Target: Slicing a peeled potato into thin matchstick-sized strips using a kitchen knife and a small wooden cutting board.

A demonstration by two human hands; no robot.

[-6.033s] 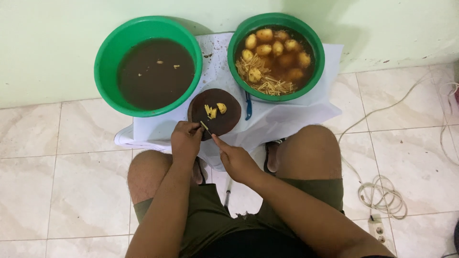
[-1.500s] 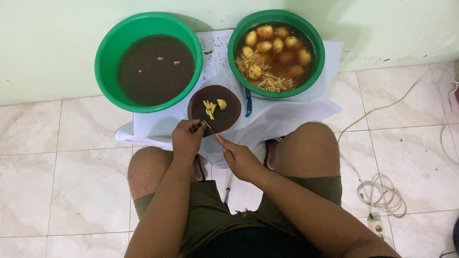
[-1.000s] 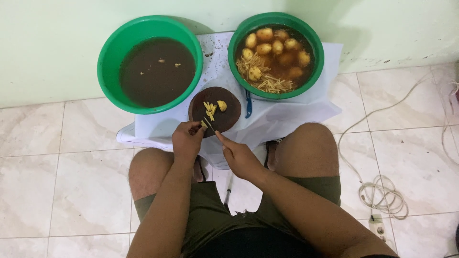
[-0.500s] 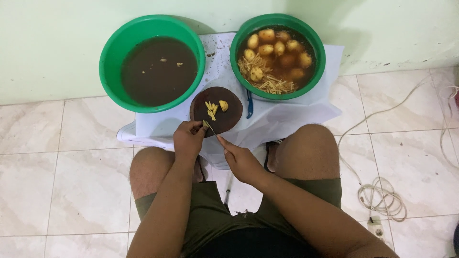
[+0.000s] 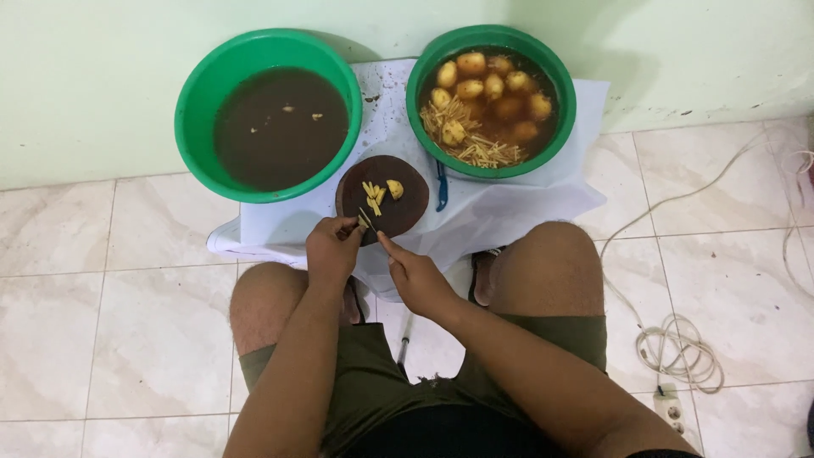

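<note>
Glossy beige floor tiles and a pale green wall are seen behind a white cloth [image 5: 509, 203]. A round dark board [image 5: 383, 197] lies on it, bearing yellow sticks [image 5: 372, 193] and a stubby chunk [image 5: 395, 188]. The left hand [image 5: 332, 250] is closed on a small yellow piece at the board's near edge; the right hand [image 5: 414, 278] is gripped around a thin knife [image 5: 366, 220] touching that piece. Two round green plastic basins are set behind: murky brown water [image 5: 270, 114], potatoes and strips [image 5: 490, 100].

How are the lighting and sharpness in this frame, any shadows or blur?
Head view: soft, even light; the green basins cast dim shadows on the wall; the left hand and right hand over the cutting board look slightly soft; no glare.
</note>
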